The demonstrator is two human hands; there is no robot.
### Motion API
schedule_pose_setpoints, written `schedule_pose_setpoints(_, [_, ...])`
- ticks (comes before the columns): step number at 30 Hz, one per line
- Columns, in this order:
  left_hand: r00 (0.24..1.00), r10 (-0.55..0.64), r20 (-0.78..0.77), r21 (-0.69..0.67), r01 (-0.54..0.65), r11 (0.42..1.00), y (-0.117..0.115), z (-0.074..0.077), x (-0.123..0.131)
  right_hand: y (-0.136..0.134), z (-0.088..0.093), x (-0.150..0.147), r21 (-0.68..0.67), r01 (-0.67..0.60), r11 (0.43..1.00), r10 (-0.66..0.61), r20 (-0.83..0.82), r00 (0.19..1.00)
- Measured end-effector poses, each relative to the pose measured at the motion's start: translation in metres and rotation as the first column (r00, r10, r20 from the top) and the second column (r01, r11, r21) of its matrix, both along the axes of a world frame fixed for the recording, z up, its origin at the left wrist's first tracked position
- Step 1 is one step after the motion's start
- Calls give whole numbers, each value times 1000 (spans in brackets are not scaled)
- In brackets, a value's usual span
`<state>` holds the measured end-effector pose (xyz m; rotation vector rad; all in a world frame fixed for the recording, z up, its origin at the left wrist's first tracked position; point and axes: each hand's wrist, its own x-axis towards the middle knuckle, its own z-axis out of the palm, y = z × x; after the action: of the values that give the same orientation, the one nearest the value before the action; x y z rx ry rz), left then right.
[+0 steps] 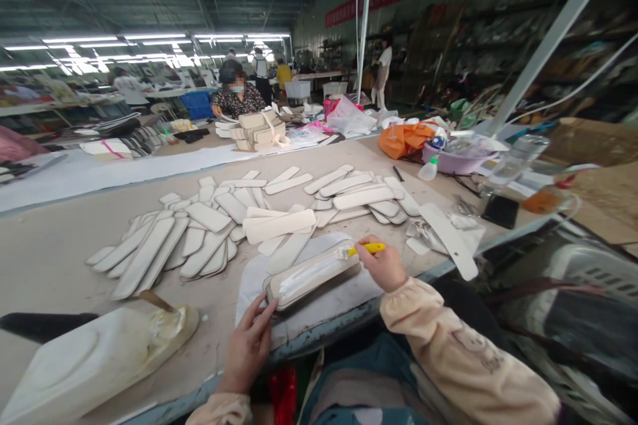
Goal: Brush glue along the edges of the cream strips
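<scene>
A yellow-handled brush [369, 248] is held in the right hand [386, 269], the fingers closed around its handle. Its bristles are set against the right end of a stack of long, round-cornered pale pieces [323, 279], whose top is streaked with a white coating [304, 277]. The stack's left end is touched by the fingertips of the left hand [249, 345], fingers extended (whether it is pinched cannot be told). The stack is laid on a white sheet [248, 283] at the near edge of a table [40, 249]. Beyond it, similar loose pieces [207, 218] are heaped; at left, a white plastic jug [70, 365] is laid on its side.
</scene>
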<state>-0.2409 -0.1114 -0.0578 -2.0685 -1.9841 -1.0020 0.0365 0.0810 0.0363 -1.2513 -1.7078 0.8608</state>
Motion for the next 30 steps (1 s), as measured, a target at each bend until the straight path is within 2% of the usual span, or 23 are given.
schedule_pose_setpoints(3, [999, -1, 45, 11, 0, 1000, 0, 2, 2, 14, 2, 26, -8, 77, 997, -77, -16, 997])
schedule_pose_setpoints(6, [989, 14, 144, 0, -14, 1000, -2, 3, 2, 28, 3, 40, -108, 81, 991, -106, -255, 961])
schedule_pose_setpoints(9, [955, 112, 274, -83, -93, 992, -2, 15, -2, 51, 7, 44, -190, 19, 982, -123, -551, 825])
schedule_pose_setpoints(12, [934, 241, 264, -141, -210, 968, 15, 46, -10, 86, 13, 47, -184, -65, 981, -91, -726, 682])
schedule_pose_setpoints(14, [942, 286, 177, -170, -257, 951, 40, 73, -17, 111, 14, 47, -159, -125, 979, -57, -809, 585])
schedule_pose_setpoints(17, [965, 253, 70, -225, -232, 946, 101, 109, -24, 138, 7, 45, -119, -157, 980, -26, -867, 498])
schedule_pose_setpoints(20, [992, 119, -40, -288, -126, 949, 175, 124, -24, 148, -6, 44, -107, -149, 983, -33, -902, 430])
schedule_pose_setpoints(23, [990, 9, -138, -334, -55, 941, 243, 119, -17, 149, -15, 49, -120, -134, 984, -62, -925, 374])
schedule_pose_setpoints(25, [981, -50, -187, -369, -23, 929, 276, 109, -11, 149, -17, 54, -126, -129, 984, -75, -935, 346])
schedule_pose_setpoints(27, [970, -104, -220, -409, 5, 912, 299, 98, -6, 149, -16, 59, -128, -124, 984, -79, -939, 336])
schedule_pose_setpoints(30, [956, -144, -256, -453, 13, 891, 314, 85, -2, 151, -14, 65, -145, -126, 981, -94, -934, 344])
